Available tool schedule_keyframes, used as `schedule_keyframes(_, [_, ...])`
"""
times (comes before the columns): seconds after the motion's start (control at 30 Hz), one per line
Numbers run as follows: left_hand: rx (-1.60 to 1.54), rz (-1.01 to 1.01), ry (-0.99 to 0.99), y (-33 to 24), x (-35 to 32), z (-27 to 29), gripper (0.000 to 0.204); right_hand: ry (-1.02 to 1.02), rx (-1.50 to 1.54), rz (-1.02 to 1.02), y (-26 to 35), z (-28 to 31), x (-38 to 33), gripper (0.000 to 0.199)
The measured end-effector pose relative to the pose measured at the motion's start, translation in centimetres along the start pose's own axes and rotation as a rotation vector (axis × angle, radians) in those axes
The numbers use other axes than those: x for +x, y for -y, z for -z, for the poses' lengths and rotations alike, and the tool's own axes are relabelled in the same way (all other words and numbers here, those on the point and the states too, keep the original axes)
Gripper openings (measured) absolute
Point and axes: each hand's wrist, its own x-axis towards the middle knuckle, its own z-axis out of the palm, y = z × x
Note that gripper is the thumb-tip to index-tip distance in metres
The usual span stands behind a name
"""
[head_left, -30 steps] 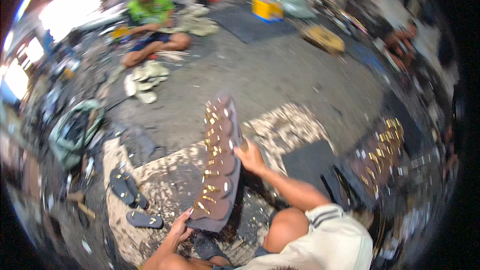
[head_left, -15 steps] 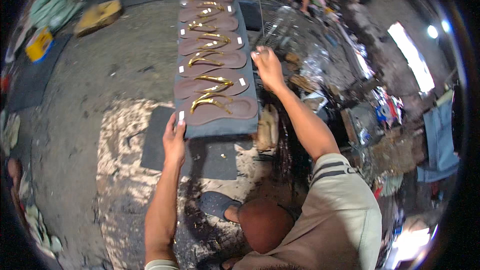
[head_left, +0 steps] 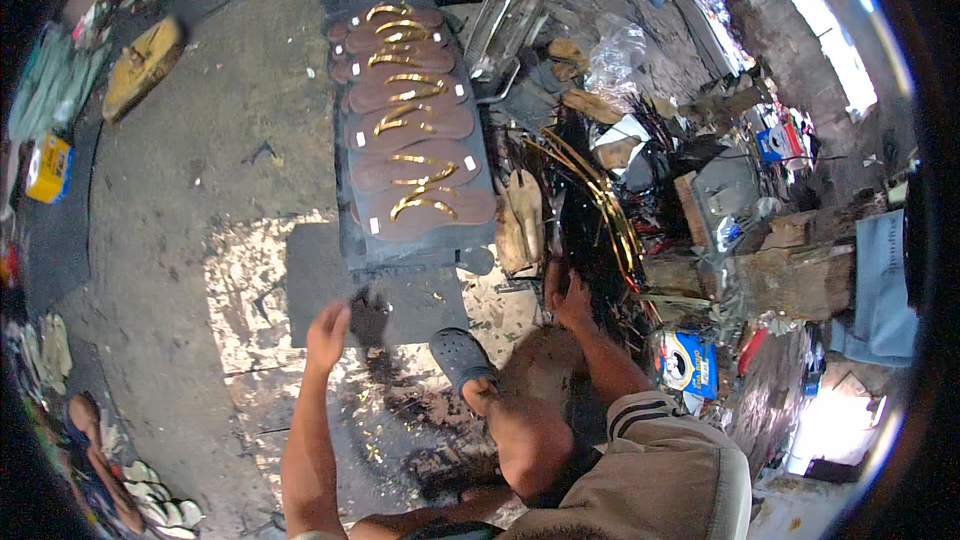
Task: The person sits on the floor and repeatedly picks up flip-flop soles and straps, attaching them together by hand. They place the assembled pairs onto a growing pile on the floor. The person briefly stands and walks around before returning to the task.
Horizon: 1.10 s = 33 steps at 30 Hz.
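Observation:
A long dark board (head_left: pixel 410 252) carries a row of brown flip-flops (head_left: pixel 425 212) with shiny gold straps and small white stickers. It lies on the floor ahead of me, and neither hand touches it. My left hand (head_left: pixel 328 336) hovers over the dark mat (head_left: pixel 310 280), in front of the board's near left corner. Nothing shows in its fingers, which look loosely open. My right hand (head_left: pixel 572 304) is low on the right, fingers apart, beside a dark brown elongated piece (head_left: pixel 553 278). Whether it touches that piece I cannot tell. A wooden shoe last (head_left: pixel 520 220) lies just beyond.
Gold and dark strips (head_left: pixel 605 210) lie in a bundle to the right, near clear plastic (head_left: pixel 615 65) and wood blocks (head_left: pixel 795 275). A blue-and-white package (head_left: pixel 688 365) sits near my right elbow. At left are a yellow tin (head_left: pixel 50 168) and a yellowish slab (head_left: pixel 143 68).
My left hand has let go of the board's near left corner and drawn back toward me. My right hand has moved down from the board's right side. The view has shifted.

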Motion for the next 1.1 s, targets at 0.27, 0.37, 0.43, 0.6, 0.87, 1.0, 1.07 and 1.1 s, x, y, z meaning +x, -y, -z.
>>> schedule_keyframes(0.27, [0.406,0.652,0.025,-5.6,-35.6,14.1,0.031,0.44,0.214,0.136,-12.5,9.9,-26.5,0.05])
schedule_keyframes(0.37, [0.209,0.715,-0.103,-17.6,-39.9,16.0,0.03,0.682,0.303,-0.177,-9.0,17.2,-31.2,0.043])
schedule_keyframes(0.43, [0.09,0.693,-0.123,-23.3,-41.4,16.1,0.03,0.735,0.331,-0.362,-7.7,22.2,-32.9,0.039])
schedule_keyframes(0.6, [-0.212,0.44,-0.173,-29.9,-40.6,20.8,0.03,0.446,0.45,-0.186,1.6,29.2,-22.4,0.03])
schedule_keyframes(0.87, [-0.28,0.319,-0.199,-43.9,-30.2,34.9,0.042,-0.135,0.904,0.129,34.8,48.7,-5.9,0.034])
schedule_keyframes(1.0, [-0.81,0.416,0.106,-30.2,-33.3,46.1,0.04,0.051,0.958,0.234,44.6,51.1,-10.4,0.036])
schedule_keyframes(1.07, [-0.381,0.545,-0.036,-26.8,-33.7,50.2,0.041,0.091,0.875,0.286,44.0,48.3,-13.8,0.037])
schedule_keyframes(1.1, [-0.33,0.59,-0.044,-26.4,-33.1,52.0,0.042,0.052,0.607,0.189,43.6,46.6,-15.6,0.04])
